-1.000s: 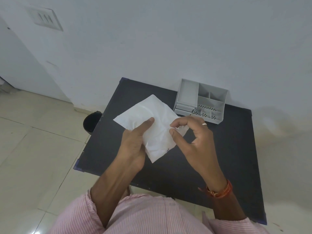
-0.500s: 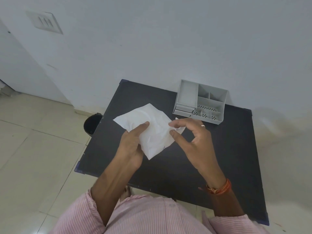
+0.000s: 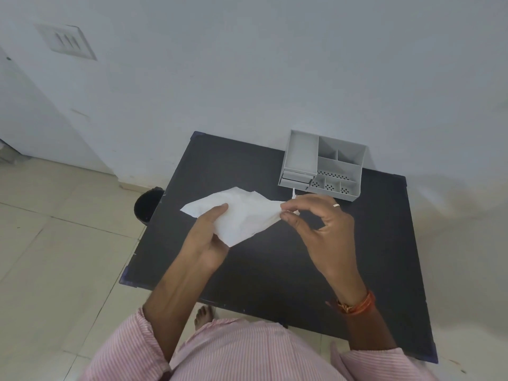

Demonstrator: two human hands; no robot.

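Note:
A white crumpled plastic pouch [image 3: 244, 215] hangs over the black table [image 3: 275, 270], held between both hands. My left hand [image 3: 206, 243] grips its left side, with the thumb lying on top and the fingers hidden under it. My right hand [image 3: 319, 224] pinches the pouch's right corner between thumb and forefinger; a thin torn strip sticks up above the forefinger. A ring sits on one finger of that hand.
A grey plastic desk organiser [image 3: 324, 166] with several compartments and small drawers stands at the table's far right, against the white wall. A black bin [image 3: 147, 204] is on the tiled floor by the table's left edge. A bare foot [image 3: 203, 316] shows under the near edge.
The pouch has tilted flatter and dropped lower toward the table. My right hand has pulled its corner rightward, stretching the pouch out, and a thin strip now stands up there.

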